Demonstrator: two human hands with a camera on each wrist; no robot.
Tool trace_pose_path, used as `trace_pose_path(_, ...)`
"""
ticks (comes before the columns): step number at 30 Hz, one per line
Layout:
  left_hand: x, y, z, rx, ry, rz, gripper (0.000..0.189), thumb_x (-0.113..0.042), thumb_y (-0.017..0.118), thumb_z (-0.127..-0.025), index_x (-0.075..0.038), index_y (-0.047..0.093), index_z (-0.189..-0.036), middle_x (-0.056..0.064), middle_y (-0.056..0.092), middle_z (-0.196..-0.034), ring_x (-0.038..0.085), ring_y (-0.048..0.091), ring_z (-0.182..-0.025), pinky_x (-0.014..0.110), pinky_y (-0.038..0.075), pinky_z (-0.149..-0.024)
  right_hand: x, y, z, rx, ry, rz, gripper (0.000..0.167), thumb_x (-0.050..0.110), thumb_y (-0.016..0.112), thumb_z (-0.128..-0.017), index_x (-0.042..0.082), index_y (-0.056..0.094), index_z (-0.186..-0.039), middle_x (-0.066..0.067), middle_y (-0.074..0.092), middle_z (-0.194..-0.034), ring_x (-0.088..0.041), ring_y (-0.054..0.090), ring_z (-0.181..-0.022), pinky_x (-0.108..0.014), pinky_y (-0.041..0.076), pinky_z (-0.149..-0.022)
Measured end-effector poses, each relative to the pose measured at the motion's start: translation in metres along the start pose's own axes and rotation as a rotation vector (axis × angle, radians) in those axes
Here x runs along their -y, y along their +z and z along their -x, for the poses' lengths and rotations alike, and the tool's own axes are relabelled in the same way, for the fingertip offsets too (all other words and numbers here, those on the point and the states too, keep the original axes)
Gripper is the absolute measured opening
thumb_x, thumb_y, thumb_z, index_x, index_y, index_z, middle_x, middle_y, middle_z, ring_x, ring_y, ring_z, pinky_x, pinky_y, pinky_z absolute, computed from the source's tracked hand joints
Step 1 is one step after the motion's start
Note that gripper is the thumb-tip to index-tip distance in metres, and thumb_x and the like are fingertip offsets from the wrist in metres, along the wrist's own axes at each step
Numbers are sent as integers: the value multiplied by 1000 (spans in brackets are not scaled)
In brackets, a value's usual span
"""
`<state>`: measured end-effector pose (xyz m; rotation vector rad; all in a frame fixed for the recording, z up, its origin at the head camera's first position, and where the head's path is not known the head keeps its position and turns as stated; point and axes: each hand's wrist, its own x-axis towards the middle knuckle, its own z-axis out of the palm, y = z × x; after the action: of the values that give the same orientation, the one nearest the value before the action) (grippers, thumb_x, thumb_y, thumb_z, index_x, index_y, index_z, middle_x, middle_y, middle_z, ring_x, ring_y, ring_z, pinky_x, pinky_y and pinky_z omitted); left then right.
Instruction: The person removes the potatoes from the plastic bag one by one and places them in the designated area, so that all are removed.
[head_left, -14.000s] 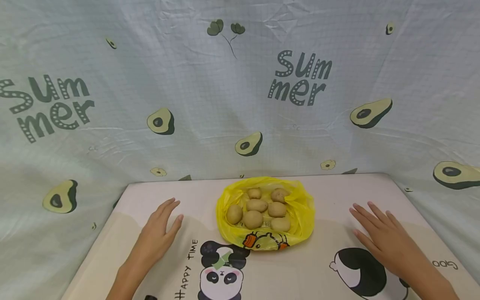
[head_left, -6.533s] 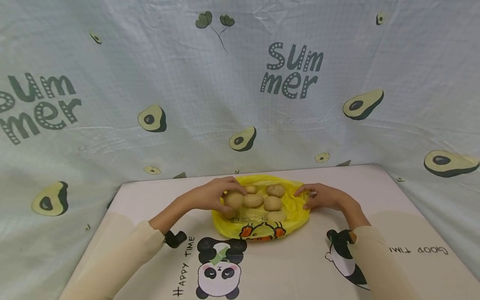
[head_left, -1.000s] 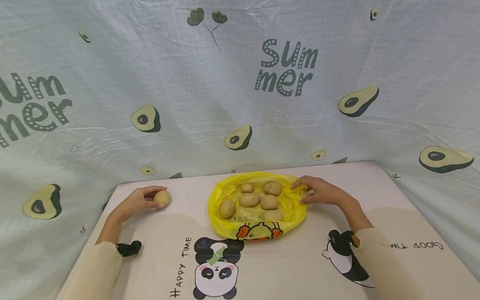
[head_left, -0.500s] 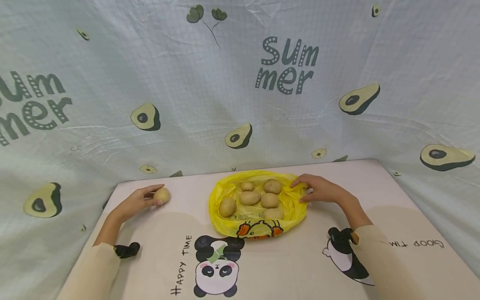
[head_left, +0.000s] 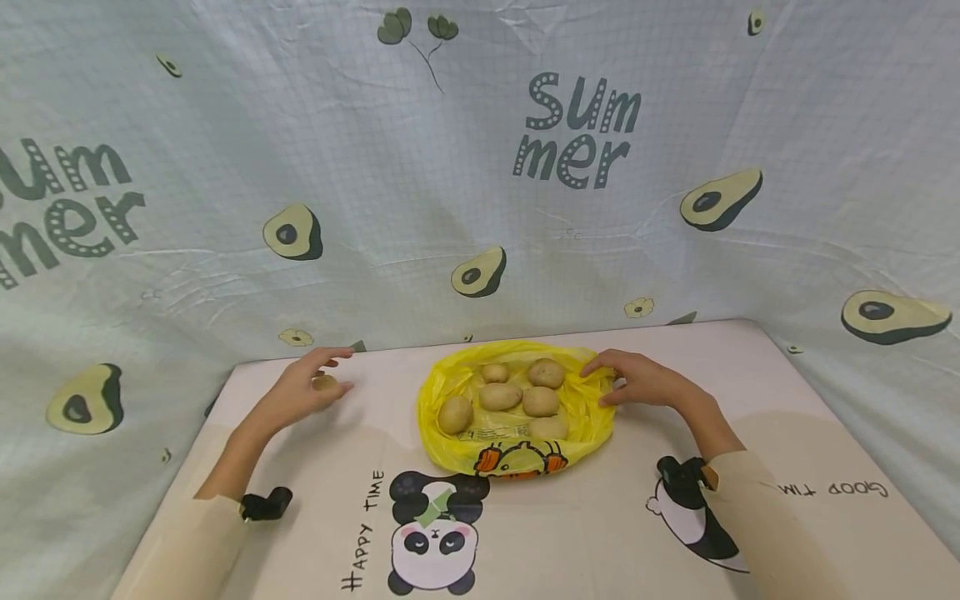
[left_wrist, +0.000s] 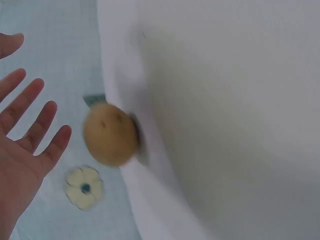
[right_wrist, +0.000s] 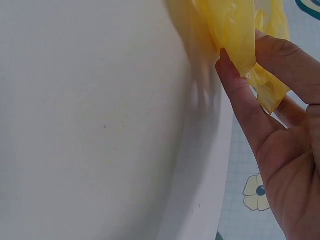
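My left hand (head_left: 300,390) is beside a single round potato (head_left: 325,383) at the table's far left, fingers spread and loosely bent. In the left wrist view that potato (left_wrist: 110,135) rests on the table near its edge, a gap away from the fingertips. A yellow plastic bag (head_left: 435,442) with its mouth spread wide sits at the middle back, several potatoes (head_left: 500,397) inside. At its right rim my right hand (head_left: 648,383) pinches the plastic. The right wrist view shows the thin yellow film (right_wrist: 232,35) between thumb and fingers.
The pale table (head_left: 570,533) carries printed pandas and lettering. Behind it hangs a light curtain (head_left: 420,167) with avocado prints, close to the table's back edge. Dark straps with small devices (head_left: 268,504) sit at both wrists.
Earlier, the left hand took a potato from the bag to the table's left. Within the last half second it let go and rose slightly. The right hand keeps hold of the bag's rim.
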<state>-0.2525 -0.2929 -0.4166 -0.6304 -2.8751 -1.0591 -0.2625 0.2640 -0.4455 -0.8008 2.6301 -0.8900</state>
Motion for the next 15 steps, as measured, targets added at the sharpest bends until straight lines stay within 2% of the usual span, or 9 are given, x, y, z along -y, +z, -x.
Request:
trace_pose_path(9,-48,13,-3,45,138,-64,45,-15,74,-93,-7,60,-135,13,62,-134,40,59,-119,58,50,-98,1,-1,2,-9,-17,1,45,17,81,-88,14,65,-129,-15,58,-138,-36,55,-123,-52,53,-97)
trace_pose_path(15,-73,21,-3,79,186,-45,44,-15,75,-92,-8,61,-133,10,64,-132,35,61,-117,53,51,-99,-1,0,2,-7,-2,0,46,17,81,-88,15,65,-130,-14,57,-139,-36,55,-124,-51,52,-98)
